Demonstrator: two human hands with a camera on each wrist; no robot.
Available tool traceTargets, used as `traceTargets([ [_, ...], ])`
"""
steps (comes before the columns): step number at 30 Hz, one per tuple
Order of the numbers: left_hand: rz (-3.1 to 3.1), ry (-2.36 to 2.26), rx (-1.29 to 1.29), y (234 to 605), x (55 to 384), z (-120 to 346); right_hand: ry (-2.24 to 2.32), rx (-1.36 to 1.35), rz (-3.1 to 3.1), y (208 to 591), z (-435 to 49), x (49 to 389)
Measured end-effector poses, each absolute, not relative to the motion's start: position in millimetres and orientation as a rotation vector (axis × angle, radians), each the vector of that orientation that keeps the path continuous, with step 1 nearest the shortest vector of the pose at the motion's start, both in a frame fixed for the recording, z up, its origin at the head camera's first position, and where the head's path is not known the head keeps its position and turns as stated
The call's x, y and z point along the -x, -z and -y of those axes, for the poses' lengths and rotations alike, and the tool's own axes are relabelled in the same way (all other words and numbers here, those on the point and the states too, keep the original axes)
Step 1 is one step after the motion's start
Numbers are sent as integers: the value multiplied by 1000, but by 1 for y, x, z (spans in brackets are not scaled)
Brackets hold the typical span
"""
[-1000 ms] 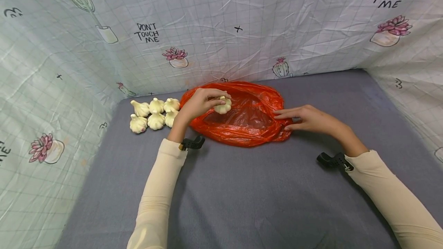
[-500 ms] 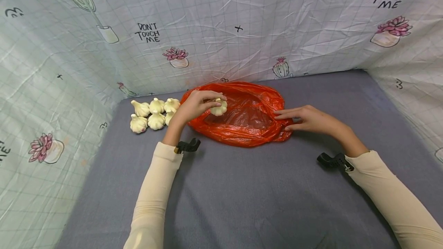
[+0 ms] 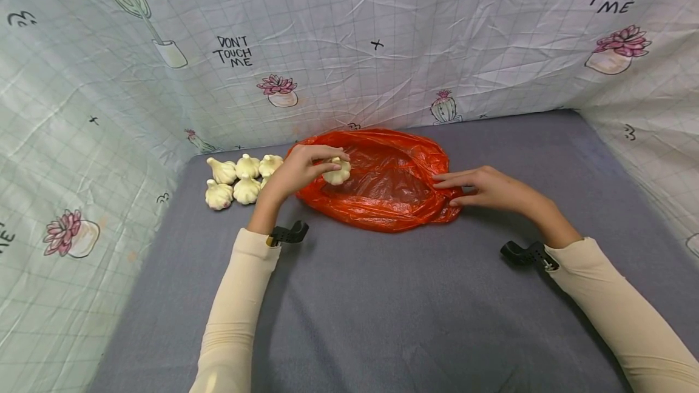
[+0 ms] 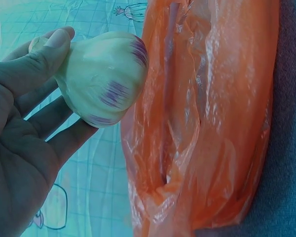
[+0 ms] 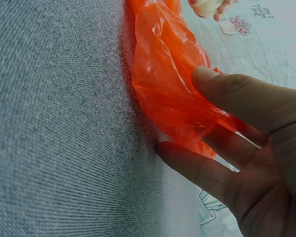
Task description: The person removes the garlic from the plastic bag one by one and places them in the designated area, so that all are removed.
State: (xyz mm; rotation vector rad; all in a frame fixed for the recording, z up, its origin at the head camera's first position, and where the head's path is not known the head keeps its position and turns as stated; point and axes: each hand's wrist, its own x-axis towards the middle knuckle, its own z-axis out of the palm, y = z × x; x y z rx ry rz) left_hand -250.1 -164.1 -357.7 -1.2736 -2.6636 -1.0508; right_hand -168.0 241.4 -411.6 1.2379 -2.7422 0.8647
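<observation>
My left hand [image 3: 299, 170] pinches a garlic bulb [image 3: 337, 172] by its stem end, over the left part of a red plastic bag [image 3: 377, 218]. In the left wrist view, the bulb [image 4: 106, 79] is pale with purple streaks, and the thumb lies on its neck. The bag lies on the table with its mouth spread upward. At the bag's right end, my right hand [image 3: 491, 190] holds the rim. From the right wrist, the thumb is on one side of the red plastic [image 5: 172, 89] and the fingers on the other.
Several more garlic bulbs [image 3: 247, 190] stand grouped in two rows left of the bag, partly hidden by the left hand. The grey table [image 3: 409, 314] meets a printed cloth wall [image 3: 338, 77] close behind the bag. More cloth closes both sides.
My left hand has drifted left across the bag with the garlic bulb, covering more of the nearest bulbs in the group. The right hand and the bag stay in place.
</observation>
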Motion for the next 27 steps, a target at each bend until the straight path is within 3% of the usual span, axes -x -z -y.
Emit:
traceTargets([
  [27,2741,1067,1165,354,231,207,-858,-1263,2723,412,-243,169],
])
